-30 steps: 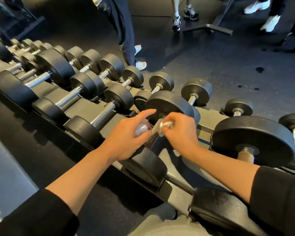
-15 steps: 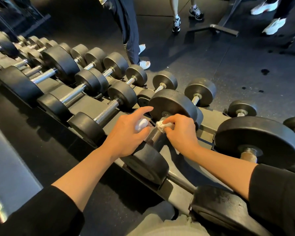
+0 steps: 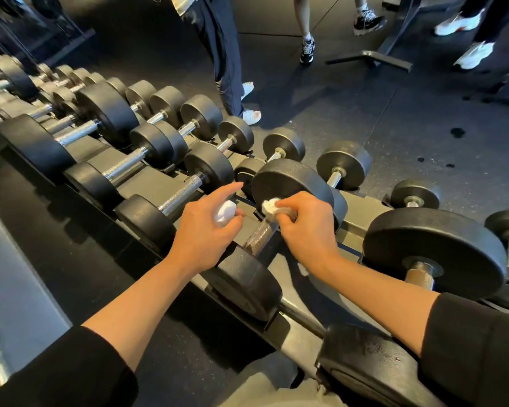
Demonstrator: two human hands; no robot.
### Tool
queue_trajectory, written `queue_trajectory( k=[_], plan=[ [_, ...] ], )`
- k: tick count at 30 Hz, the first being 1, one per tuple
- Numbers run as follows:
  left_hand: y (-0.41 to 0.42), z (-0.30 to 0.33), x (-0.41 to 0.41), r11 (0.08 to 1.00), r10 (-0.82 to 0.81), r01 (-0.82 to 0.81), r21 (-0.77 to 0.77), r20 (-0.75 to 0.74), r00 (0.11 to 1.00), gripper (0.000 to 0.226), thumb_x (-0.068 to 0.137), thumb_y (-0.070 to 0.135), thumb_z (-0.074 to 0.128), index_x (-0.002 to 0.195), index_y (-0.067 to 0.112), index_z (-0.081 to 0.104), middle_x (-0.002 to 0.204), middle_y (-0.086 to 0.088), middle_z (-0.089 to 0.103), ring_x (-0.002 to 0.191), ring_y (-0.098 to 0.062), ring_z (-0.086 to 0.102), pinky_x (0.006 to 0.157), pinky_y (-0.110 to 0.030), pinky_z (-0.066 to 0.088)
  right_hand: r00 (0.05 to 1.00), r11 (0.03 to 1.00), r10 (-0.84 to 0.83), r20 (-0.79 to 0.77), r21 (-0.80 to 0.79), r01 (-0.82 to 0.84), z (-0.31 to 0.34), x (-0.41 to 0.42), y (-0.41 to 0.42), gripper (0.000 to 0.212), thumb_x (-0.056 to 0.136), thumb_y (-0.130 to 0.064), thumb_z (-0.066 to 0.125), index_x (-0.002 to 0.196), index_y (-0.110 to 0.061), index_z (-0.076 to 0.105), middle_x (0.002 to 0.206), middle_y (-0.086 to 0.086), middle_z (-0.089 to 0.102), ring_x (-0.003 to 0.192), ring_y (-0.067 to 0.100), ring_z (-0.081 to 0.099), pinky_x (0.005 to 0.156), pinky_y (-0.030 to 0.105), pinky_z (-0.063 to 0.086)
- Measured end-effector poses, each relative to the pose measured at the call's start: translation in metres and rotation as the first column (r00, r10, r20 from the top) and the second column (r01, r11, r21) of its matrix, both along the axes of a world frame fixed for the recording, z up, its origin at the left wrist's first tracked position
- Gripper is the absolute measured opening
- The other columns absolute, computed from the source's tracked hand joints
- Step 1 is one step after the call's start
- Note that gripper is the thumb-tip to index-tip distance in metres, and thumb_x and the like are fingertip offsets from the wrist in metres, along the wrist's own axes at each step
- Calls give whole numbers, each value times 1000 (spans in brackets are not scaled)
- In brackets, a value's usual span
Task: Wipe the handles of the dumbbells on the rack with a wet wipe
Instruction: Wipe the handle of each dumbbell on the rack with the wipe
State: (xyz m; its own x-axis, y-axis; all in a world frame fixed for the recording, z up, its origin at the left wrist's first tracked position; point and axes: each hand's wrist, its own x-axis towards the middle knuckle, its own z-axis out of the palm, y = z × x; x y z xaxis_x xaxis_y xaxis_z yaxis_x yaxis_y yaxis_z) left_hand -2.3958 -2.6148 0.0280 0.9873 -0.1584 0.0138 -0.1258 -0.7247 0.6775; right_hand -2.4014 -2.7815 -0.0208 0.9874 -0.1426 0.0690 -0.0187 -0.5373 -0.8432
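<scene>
A dark dumbbell [image 3: 265,230] is lying across the rack [image 3: 362,207], its knurled metal handle [image 3: 259,235] running between a large round head at the rack's far edge and a second head at the near edge. The right hand [image 3: 306,227] is curling its fingers [image 3: 285,220] round the far end of that handle, pressing a crumpled white wet wipe [image 3: 269,206] against it just below the far head. The left hand [image 3: 206,227] is hovering just beside the handle, its lower fingers gripping a small white object [image 3: 225,213] that cannot be identified, while the index finger is pointing out straight. Neighbouring dumbbells are sitting near on both sides, leaving narrow gaps. Beyond the far edge, the dark floor [image 3: 350,113] is lying open, with standing people's legs [image 3: 227,63] farther off.
</scene>
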Motion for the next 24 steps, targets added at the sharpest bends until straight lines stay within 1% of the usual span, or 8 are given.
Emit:
queue_trajectory(
  k=[3,8,11,14,18,20,22,24],
  plan=[
    [-1,2,0,1000,7,-7,-3,-1,1000,47,89,14,59,132,34,51,113,0,67,111,-15,57,103,-36,40,993,990,105,-47,-92,-109,-9,4,3,25,94,-12,51,114,-10,66,115,5,64,105,14,57,83,11,31],
    [0,3,-1,1000,9,-9,-9,-3,1000,47,89,14,59,132,33,51,105,5,69,107,-13,59,104,-41,41,975,967,187,-121,-149,-205,-18,6,1,31,91,-5,53,118,-15,64,121,9,60,111,21,54,91,20,38],
    [-2,5,-2,1000,13,-13,1,-3,1000,48,90,13,58,132,32,50,99,7,69,104,-11,59,106,-41,39,958,963,236,-162,-94,-254,-16,2,5,34,89,-6,57,121,-17,63,127,8,57,117,20,52,92,14,27],
    [-3,6,-1,1000,14,-13,6,-21,1000,47,90,12,58,133,29,51,92,11,68,101,-10,59,106,-45,39,951,961,260,-165,-51,-272,-14,-3,6,34,89,-5,58,122,-16,63,127,7,59,119,19,52,91,11,27],
    [-4,6,-2,1000,9,-9,5,-25,1000,47,90,13,58,132,32,50,97,10,68,105,-11,59,105,-45,40,914,930,366,-175,112,-351,-7,-11,6,31,87,1,58,113,-11,68,118,2,66,112,9,56,83,-10,26],
    [-3,6,-2,1000,17,-17,-1,-15,1000,47,90,14,58,132,33,50,108,3,68,110,-14,57,105,-45,40,872,890,443,-209,221,-399,-1,-14,8,27,86,-1,60,109,-12,70,111,-3,68,100,0,57,91,1,37],
    [-2,5,-1,1000,26,-27,-7,-15,1000,47,90,15,58,132,32,51,112,1,67,113,-16,56,106,-45,39,915,914,369,-163,244,-325,3,-10,8,27,88,-2,58,109,-14,70,107,-6,68,87,-5,57,84,1,41],
    [-3,5,-1,999,38,-38,-6,-19,999,47,90,16,58,132,33,51,110,2,68,113,-15,56,107,-44,38,978,972,193,-74,149,-180,1,1,4,30,90,-3,55,116,-13,66,118,-1,64,100,0,56,85,2,36]
  ],
)
